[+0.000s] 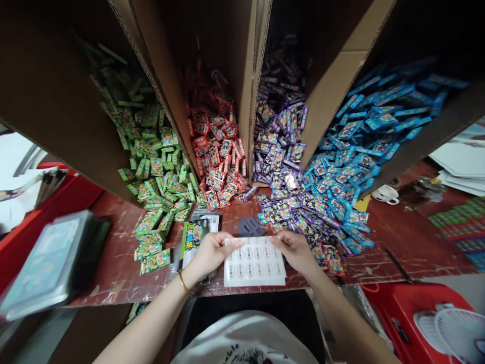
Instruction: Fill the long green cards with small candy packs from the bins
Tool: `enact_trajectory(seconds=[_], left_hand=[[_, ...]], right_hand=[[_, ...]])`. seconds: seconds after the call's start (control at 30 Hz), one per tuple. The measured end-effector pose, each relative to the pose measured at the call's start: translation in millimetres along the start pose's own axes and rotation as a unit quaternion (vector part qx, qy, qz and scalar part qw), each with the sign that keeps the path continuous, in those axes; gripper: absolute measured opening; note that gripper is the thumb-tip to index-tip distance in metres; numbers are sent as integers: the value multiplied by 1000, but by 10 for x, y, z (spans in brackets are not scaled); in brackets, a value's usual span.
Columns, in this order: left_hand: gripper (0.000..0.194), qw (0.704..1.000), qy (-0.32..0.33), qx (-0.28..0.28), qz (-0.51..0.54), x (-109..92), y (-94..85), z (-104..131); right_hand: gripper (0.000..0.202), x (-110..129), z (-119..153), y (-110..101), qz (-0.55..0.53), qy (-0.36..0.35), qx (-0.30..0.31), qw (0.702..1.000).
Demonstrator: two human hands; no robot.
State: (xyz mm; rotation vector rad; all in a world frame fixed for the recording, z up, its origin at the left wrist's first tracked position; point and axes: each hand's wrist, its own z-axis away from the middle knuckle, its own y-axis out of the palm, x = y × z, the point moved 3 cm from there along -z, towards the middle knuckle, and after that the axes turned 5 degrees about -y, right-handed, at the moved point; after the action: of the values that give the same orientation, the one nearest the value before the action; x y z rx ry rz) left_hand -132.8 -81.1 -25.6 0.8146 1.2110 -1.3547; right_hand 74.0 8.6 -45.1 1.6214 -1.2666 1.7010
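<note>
A white sheet of oval stickers (254, 268) is stretched between my two hands above the table's front edge. My left hand (214, 250) pinches its upper left corner, thumb on top. At the upper right corner my right hand (295, 248) grips it the same way. The ovals carry small dark print, too small to read. Just behind the sheet lies a dark grey flat piece with slots (252, 226). Beside my left hand is a pack with a black and green printed front (195, 235), partly covered by that hand.
Cardboard dividers (250, 101) separate heaps of small green packets (157, 167), red packets (220, 167), purple packets (278, 136) and blue packets (344, 167). Clear plastic sleeves (49, 263) stand at the left. A red bin with a white fan (454, 328) is at the lower right.
</note>
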Motion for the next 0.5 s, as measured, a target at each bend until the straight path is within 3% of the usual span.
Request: enact_trajectory(seconds=[0.13, 0.27, 0.4, 0.5], left_hand=[[30, 981, 5, 77, -176, 247, 68, 136], [17, 904, 58, 86, -414, 314, 170, 85], [9, 879, 77, 77, -464, 318, 189, -119], [6, 866, 70, 79, -488, 378, 169, -209]], right_hand=[[36, -322, 292, 152, 29, 13, 41, 999], [33, -506, 425, 203, 74, 8, 57, 996], [21, -425, 165, 176, 174, -49, 4, 983], [25, -357, -222, 322, 278, -52, -1, 959]])
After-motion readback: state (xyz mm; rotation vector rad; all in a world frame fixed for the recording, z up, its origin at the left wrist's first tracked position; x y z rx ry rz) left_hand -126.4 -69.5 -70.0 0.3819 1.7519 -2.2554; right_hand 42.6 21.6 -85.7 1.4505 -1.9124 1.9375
